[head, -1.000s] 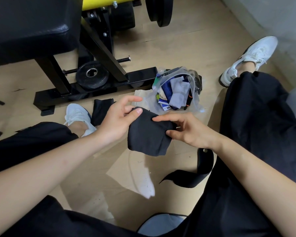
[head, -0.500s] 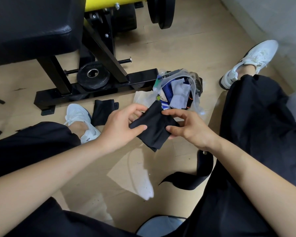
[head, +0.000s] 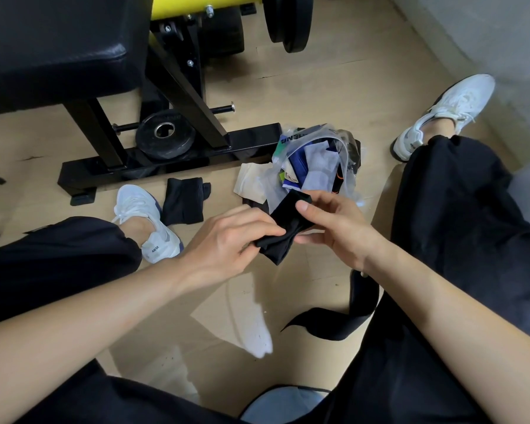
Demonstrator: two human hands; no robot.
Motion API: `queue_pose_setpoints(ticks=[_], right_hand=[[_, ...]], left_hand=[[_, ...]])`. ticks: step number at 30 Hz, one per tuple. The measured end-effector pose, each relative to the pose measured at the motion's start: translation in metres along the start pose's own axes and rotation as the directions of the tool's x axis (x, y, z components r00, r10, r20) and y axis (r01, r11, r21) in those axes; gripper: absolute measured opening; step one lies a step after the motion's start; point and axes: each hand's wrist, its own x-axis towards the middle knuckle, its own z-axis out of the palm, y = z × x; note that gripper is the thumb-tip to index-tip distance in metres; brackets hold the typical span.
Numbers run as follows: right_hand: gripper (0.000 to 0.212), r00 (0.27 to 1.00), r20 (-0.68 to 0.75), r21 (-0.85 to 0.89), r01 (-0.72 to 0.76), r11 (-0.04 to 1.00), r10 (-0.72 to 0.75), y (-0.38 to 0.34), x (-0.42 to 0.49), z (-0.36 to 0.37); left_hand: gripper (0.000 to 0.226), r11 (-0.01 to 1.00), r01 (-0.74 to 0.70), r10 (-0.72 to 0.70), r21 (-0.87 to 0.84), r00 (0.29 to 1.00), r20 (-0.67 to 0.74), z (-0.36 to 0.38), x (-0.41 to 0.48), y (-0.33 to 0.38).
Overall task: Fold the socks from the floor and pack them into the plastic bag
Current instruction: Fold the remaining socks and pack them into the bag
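Now, working from your left: your left hand [head: 227,240] pinches the lower end of the black sock [head: 288,228], fingers curled round cloth that looks bunched rather than flat. Your right hand [head: 337,228] grips the upper end, thumb pressed on top. The sock hangs in the air between your knees, just short of the plastic bag [head: 349,166], which lies on the floor beyond your right hand with several folded socks showing inside.

The fold seems nearly made, so I would tidy it before packing. Use your right thumb as the anchor and let your left fingers smooth the bunched end flat against it, so the bundle does not spring open once you let go. The bag's film looks limp and its mouth partly collapsed, so one hand will probably have to lift the rim while the other slides the sock in. Push it well down, or it may roll back out onto the floor.

As for writing, again from the left: the heel tab of your left shoe [head: 147,221] reads ANTA. The weight plate [head: 165,139] has raised lettering, too blurred to read. White capitals on the bag end in what looks like ENG, and the rest is lost in a crease. Your right shoe [head: 441,114] carries a small heel mark, too small to make out.
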Motion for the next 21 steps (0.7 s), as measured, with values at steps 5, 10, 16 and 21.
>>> queue_pose_setpoints(ticks=[5,10,16,21], right_hand=[[0.022,0.995,-0.064,0.116,-0.069,0.991,0.077,0.001,0.003,0.000],[0.008,0.986,-0.072,0.344,-0.115,0.932,0.148,-0.003,0.003,-0.003],[0.016,0.992,-0.037,0.379,-0.099,0.920,0.122,-0.003,0.003,0.000],[0.026,0.994,-0.081,0.389,-0.035,0.921,0.072,-0.002,0.004,-0.001]], left_hand=[[0.046,0.932,0.274,-0.293,-0.240,0.955,-0.049,-0.001,0.003,0.007],[0.058,0.674,0.589,-0.635,-0.446,0.770,0.059,-0.008,0.013,0.011],[0.033,0.611,0.583,-0.686,-0.536,0.728,0.009,-0.007,0.020,0.012],[0.023,0.577,0.563,-0.711,-0.592,0.703,-0.025,-0.011,0.017,0.005]])
